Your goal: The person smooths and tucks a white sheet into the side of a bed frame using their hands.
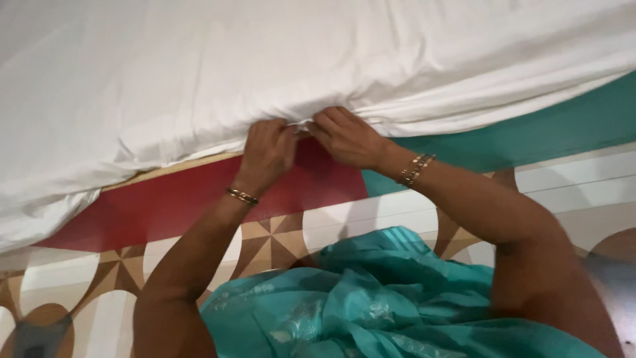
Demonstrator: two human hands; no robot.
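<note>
Turquoise fabric is seen lowest in the frame, beneath both forearms. At centre, the white sheet edge is pinched by closed fingers of the left hand and right hand. Soft, light cloth is judged best gripped along its bunched hem.

- A bed base painted in two colours runs across the frame from 9 o'clock to 3 o'clock: red at the left, teal toward 2 o'clock.
- A thin pale wooden edge tops the red panel at 10 o'clock.
- A patterned floor of brown triangles and white rounded shapes fills the band from 8 o'clock to 4 o'clock.
- Soft indoor light, evenly spread.
</note>
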